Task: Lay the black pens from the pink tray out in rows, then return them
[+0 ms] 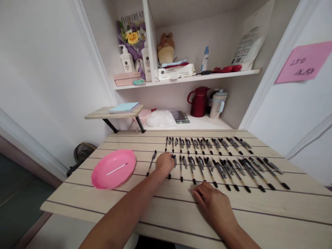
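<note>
Two rows of uncapped black pens (pixel 181 169) lie on the wooden table, with loose clear-and-black caps (pixel 184 162) beside them. At the left end of the front row, my left hand (pixel 164 164) is closed, its fingertips at the upper end of a pen (pixel 169 174) that they partly cover. A single pen (pixel 151 164) with its cap on lies just left of that hand. My right hand (pixel 213 201) rests on the table in front of the row, fingers curled, close to the pens' lower ends; nothing shows in it.
A pink scalloped dish (pixel 97 176) holding a thin white stick (pixel 116 169) stands at the left. Behind it is a small raised shelf (pixel 100 113) with paper on top. A red jug (pixel 199 102) and a pale cup (pixel 218 104) stand at the back, under a loaded shelf (pixel 199 77).
</note>
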Motion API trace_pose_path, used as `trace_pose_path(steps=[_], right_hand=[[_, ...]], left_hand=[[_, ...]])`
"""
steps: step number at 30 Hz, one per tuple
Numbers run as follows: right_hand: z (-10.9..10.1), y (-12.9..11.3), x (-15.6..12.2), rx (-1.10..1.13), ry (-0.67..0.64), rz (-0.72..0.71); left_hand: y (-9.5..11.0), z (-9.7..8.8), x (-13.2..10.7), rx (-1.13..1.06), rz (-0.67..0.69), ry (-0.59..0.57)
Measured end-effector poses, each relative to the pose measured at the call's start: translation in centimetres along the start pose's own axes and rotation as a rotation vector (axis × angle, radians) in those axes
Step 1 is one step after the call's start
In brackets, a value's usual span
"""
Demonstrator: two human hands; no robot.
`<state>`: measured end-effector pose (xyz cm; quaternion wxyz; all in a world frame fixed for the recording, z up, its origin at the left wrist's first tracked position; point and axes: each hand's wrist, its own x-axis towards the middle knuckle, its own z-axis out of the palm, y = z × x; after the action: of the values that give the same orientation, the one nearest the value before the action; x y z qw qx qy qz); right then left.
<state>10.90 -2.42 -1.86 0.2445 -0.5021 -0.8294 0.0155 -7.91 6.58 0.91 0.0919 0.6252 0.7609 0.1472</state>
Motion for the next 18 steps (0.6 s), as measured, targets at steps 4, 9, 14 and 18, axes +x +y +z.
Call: trace_pose_path(steps=[4,9,14,18], right_hand=[[0.07,0.04,0.0,0.01,-0.009,0.01],[0.08,0.05,-0.01,0.011,0.032,-0.01],[0.09,0.09,0.01,0.01,0.031,-0.01],[0.16,0.19,0.02,0.021,0.042,-0.015]], left_hand=[[0.0,0.09,0.04,-0.006,0.01,-0.003],[0.01,0.07,0.08,-0.01,0.013,-0.002],[0.09,-0.13,-0.04,-0.017,0.011,-0.014],[0.18,-0.16,-0.2,-0.022,0.005,-0.018]])
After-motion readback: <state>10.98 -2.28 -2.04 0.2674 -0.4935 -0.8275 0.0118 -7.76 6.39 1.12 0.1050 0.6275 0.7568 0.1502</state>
